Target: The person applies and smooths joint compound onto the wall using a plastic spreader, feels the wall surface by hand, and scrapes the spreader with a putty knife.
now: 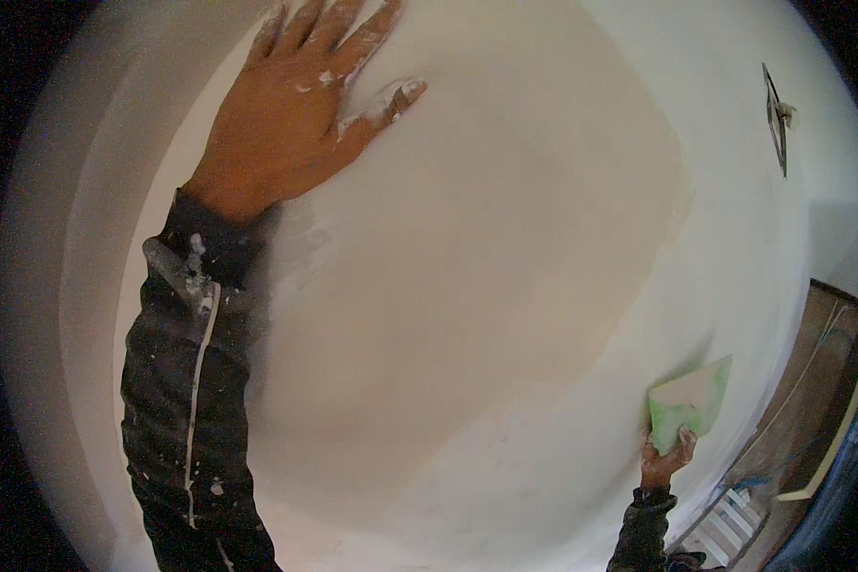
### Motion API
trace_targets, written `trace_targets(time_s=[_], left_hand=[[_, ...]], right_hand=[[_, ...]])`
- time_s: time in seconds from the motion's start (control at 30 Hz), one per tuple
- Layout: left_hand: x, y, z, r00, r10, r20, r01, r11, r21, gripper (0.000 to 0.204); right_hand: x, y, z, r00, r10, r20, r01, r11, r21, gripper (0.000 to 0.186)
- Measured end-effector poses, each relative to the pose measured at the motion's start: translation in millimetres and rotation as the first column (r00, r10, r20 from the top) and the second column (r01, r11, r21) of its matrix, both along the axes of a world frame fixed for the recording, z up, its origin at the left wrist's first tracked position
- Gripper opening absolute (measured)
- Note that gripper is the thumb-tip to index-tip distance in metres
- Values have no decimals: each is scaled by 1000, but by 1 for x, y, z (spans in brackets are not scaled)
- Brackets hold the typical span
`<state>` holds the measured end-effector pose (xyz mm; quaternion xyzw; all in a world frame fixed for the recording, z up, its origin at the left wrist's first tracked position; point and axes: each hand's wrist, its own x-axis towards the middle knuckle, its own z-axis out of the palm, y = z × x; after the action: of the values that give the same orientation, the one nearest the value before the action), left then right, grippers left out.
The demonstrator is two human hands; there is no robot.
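My left hand (281,124) lies against a pale plastered wall (486,248), its fingers spread and smeared with white plaster. Its dark sleeve is spotted with plaster too. At the lower right, my right hand (669,461) grips the lower edge of a green plastic spreader (678,422). A beige layer of putty covers much of the spreader's visible face. A broad darker beige patch, which looks damp, fills the middle of the wall between both hands, with a whiter surface around it.
A dark-edged wall box opening (778,119) with something small and pale sticking out is at the upper right. Toward the lower right are a brown floor area (793,386), a white slatted object like a ladder (729,524), a yellowish strip (834,443) and something blue (844,491).
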<state>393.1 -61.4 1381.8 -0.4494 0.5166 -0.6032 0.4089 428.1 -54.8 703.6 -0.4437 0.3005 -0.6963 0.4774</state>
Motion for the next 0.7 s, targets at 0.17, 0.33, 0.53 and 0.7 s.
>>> trace_targets(time_s=[0.17,0.33,0.53,0.7], left_hand=[[0,-2,-2,998,57,-31,-59,997,-59,71],[4,0,1,1000,-4,-18,4,1000,-22,73],[-8,-5,-2,993,97,62,-93,993,-68,73],[-4,-5,4,997,58,43,-56,997,-47,73]], right_hand=[[6,5,-22,974,-103,-199,91,993,-72,44],[-13,3,40,896,104,431,-255,917,308,49],[-24,3,72,541,119,833,-648,690,322,54],[-28,-1,78,480,54,876,-720,594,358,53]])
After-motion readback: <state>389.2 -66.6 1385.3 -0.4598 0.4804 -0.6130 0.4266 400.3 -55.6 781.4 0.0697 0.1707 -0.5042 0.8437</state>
